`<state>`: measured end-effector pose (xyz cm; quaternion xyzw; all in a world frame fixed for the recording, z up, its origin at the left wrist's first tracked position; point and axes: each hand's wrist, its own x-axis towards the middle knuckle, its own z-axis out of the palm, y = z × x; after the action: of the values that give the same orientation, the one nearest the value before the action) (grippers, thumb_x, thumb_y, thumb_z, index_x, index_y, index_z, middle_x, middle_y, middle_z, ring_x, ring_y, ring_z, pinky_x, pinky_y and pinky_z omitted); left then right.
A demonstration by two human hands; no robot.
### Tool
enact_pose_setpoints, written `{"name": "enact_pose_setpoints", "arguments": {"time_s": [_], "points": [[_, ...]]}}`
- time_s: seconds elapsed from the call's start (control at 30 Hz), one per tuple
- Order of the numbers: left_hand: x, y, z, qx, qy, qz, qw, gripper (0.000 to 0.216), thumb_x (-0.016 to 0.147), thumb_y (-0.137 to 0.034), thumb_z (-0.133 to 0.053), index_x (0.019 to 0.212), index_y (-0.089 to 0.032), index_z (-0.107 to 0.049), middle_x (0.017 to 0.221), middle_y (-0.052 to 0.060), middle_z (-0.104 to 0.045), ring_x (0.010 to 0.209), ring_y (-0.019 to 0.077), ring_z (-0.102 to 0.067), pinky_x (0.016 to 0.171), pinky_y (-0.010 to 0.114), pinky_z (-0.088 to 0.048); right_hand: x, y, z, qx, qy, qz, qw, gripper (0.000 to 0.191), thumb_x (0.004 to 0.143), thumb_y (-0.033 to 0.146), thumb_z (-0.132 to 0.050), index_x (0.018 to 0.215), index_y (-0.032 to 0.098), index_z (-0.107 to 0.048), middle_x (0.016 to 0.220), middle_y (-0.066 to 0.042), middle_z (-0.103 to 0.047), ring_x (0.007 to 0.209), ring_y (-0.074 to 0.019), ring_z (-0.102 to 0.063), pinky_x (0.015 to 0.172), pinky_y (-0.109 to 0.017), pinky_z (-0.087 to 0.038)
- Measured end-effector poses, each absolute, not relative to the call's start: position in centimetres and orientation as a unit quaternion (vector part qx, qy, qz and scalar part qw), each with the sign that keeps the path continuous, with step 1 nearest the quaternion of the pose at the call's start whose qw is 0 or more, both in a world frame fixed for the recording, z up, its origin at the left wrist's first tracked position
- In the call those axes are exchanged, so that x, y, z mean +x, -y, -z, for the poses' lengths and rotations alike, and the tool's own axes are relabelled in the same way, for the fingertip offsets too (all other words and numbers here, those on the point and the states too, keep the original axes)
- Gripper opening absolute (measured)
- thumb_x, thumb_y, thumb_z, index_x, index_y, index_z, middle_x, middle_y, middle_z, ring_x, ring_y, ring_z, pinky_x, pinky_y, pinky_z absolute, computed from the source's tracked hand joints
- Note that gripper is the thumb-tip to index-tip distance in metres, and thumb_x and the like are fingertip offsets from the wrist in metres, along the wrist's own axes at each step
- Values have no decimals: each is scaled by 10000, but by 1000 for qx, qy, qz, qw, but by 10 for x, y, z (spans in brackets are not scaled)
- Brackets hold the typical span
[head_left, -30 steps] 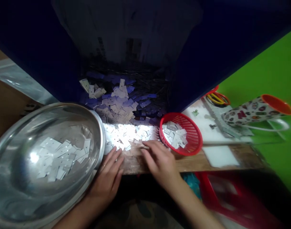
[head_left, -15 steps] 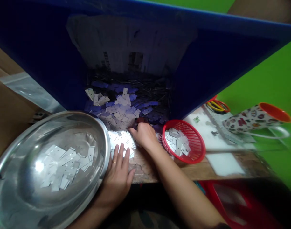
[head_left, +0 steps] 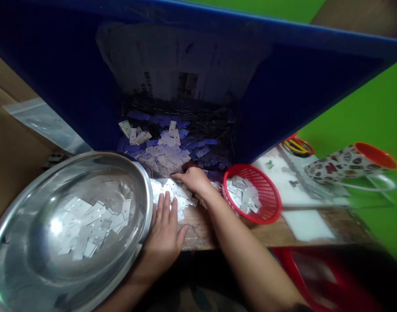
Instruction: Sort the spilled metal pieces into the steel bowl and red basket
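Observation:
Small flat metal plates [head_left: 167,149] with holes lie heaped in the mouth of a blue bin [head_left: 260,99]. Brightly lit plates spill from it onto the wooden bench. My left hand [head_left: 164,229] lies flat at the near edge of these plates, fingers stretched and thumb apart, beside a steel bowl [head_left: 145,182]. At the front of the heap, my right hand [head_left: 195,178] is curled down among the plates with its thumb pointing left. Its fingertips are partly hidden, so what they grip cannot be made out. Plates also lie in the bowl and in a red basket [head_left: 272,195].
To the right are a white board [head_left: 305,225], a patterned mug [head_left: 338,162] with an orange rim, and coloured rings [head_left: 299,145]. A clear plastic bag [head_left: 45,121] hangs at the left. Below the bench edge sits a red container [head_left: 289,264].
My right hand has shifted slightly left at the heap, and more plates now lie spread on the bench beneath it. My left hand stays flat beside the bowl.

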<state>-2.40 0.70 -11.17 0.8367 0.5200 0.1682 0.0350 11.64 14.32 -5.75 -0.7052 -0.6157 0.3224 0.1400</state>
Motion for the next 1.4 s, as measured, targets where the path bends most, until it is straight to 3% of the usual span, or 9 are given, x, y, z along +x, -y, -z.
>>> {"name": "enact_pose_setpoints", "arguments": {"time_s": [0.3,0.6,0.9,1.03,1.2,1.3,1.4], "points": [[-23,-8,111,836,-519,-174,32,663,888,-342,-489,1430,-11,-297,1537,268,-205,1439,370,-101,1120,550,-241,106,-143,47,-695,619,-342,129,411,688,493,-711,901,142,-683,877,-115,-711,799,-241,-646,626,-279,-428],[-24,-10,112,827,-513,-221,67,593,910,-261,-442,1439,-41,-290,1538,248,-223,1437,345,-152,1120,539,-264,98,-144,52,-651,594,-442,167,283,686,415,-735,777,153,-681,580,14,-609,450,-100,-491,427,-205,-358],[-26,-10,108,827,-513,-222,64,501,922,-223,-424,1391,-55,-368,1523,233,-279,1432,306,-205,1119,496,-299,95,-143,45,-597,599,-496,196,187,557,254,-817,659,159,-693,559,31,-605,545,-126,-552,528,-210,-400],[-26,-9,108,829,-511,-220,51,488,925,-220,-423,1387,-70,-378,1508,220,-322,1424,300,-235,1109,490,-317,111,-144,46,-580,571,-524,250,168,578,237,-787,692,144,-705,622,29,-643,572,-113,-548,562,-209,-408],[-26,-10,112,835,-504,-212,61,496,918,-205,-433,1395,-82,-365,1519,208,-309,1436,303,-195,1107,521,-307,132,-144,41,-595,474,-525,383,223,582,284,-755,730,136,-677,632,32,-632,545,-98,-514,508,-203,-379],[-28,-10,111,829,-499,-228,112,506,917,-201,-430,1405,-96,-347,1532,199,-285,1443,298,-170,1126,536,-266,133,-135,35,-592,405,-523,461,258,613,351,-726,738,144,-636,556,52,-561,442,-66,-407,409,-193,-300],[-27,-7,105,782,-500,-286,239,544,912,-264,-475,1422,-144,-327,1532,180,-292,1435,288,-205,1142,520,-242,128,-113,32,-574,357,-552,488,312,607,405,-742,732,151,-612,515,61,-517,393,-50,-355,350,-176,-247]]}}
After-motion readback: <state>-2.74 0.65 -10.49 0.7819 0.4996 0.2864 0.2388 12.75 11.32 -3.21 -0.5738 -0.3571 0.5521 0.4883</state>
